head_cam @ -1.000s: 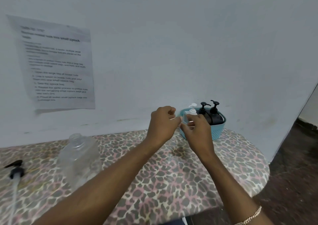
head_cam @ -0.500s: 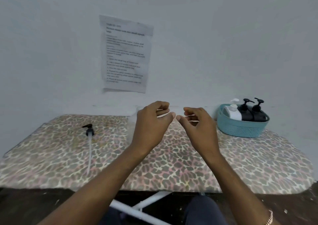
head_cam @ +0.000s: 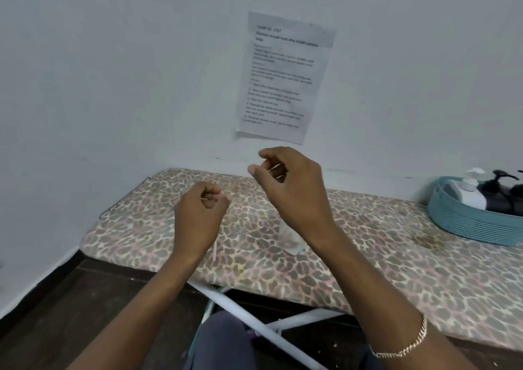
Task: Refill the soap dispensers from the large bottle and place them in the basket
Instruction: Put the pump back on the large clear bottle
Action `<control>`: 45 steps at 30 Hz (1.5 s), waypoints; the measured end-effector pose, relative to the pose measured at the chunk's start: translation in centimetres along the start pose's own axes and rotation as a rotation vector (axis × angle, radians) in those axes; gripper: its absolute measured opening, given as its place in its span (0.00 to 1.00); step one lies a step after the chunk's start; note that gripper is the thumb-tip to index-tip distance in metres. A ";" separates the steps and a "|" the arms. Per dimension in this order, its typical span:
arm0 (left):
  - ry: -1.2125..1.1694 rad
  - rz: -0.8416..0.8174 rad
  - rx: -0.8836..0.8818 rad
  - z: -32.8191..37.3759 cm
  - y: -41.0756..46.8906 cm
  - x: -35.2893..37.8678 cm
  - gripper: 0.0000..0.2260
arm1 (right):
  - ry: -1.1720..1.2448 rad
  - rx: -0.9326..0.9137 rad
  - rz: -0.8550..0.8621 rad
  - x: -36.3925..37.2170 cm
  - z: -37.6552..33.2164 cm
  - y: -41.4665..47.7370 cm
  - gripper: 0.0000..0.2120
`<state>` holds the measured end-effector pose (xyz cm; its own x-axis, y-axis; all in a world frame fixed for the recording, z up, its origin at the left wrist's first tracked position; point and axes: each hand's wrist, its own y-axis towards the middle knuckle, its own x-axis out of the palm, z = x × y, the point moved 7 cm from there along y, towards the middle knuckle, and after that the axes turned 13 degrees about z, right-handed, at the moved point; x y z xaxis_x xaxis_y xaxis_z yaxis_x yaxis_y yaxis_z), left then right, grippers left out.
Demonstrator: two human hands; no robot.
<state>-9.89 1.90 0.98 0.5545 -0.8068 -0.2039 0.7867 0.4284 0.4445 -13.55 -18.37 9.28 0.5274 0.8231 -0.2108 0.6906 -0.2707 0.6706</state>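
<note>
Bench point(head_cam: 368, 256): leopard-print cover, set against a pale wall, long axis running left to right across the view.

Basket point(head_cam: 469, 225): teal, at the bench's far right end, part cut off by the frame edge. It held one white dispenser point(head_cam: 467, 194) and at least one black dispenser point(head_cam: 501, 197), bodies leaning back toward the right, pump heads uppermost. Which way the spouts faced could not be told.

Large bottle point(head_cam: 290, 238): clear, on the bench, mostly hidden behind the right forearm; its attitude could not be told.

Left hand point(head_cam: 202, 214): fingers curled loosely, thumb against forefinger, holding nothing, raised over the left part of the bench.

Right hand point(head_cam: 288, 182): half-closed, fingers curled toward the thumb, holding nothing, higher than the left; bracelet point(head_cam: 407, 347) at the wrist.

Printed sheet point(head_cam: 285, 75): taped to the wall.

Change from half a second before: the hands, then fingertip to fingertip, were now apart, and the basket lay nearer the right edge of the view.
</note>
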 end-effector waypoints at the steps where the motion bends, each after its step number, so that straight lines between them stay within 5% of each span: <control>1: 0.038 -0.019 -0.044 -1.4 0.5 -0.1 0.04 | -0.023 -0.024 -0.044 1.7 -0.6 0.3 0.14; 6: 0.241 -0.152 -0.188 -7.5 1.9 0.4 0.05 | -0.188 -0.033 -0.229 10.4 -0.4 2.3 0.16; 9: 0.306 -0.245 -0.242 -9.5 2.6 1.2 0.12 | -0.282 0.082 -0.315 15.6 2.6 3.2 0.08; 14: 0.359 -0.376 -0.314 -11.0 3.2 2.8 0.13 | -0.444 0.203 -0.419 21.7 8.8 3.7 0.23; 21: 0.431 -0.417 -0.339 -12.0 3.5 3.9 0.11 | -0.542 0.303 -0.590 25.7 14.3 1.7 0.15; 26: 0.437 -0.403 -0.311 -12.3 3.6 4.0 0.11 | -0.475 0.352 -0.570 25.4 14.0 2.0 0.08; 31: 0.374 -0.356 -0.238 -11.7 3.3 3.4 0.11 | -0.380 0.385 -0.464 23.4 12.1 3.6 0.16; 35: 0.301 -0.325 -0.104 -9.2 3.8 3.2 0.08 | -0.283 0.374 -0.369 20.7 9.1 5.7 0.14; 45: 0.069 -0.221 0.086 1.1 6.0 2.9 0.08 | -0.133 0.185 -0.166 11.0 -1.4 11.3 0.09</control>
<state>-3.82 1.70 4.00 0.3910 -0.8461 -0.3622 0.8667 0.2060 0.4542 -0.65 -11.69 15.54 0.4515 0.7945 -0.4061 0.8449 -0.2343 0.4810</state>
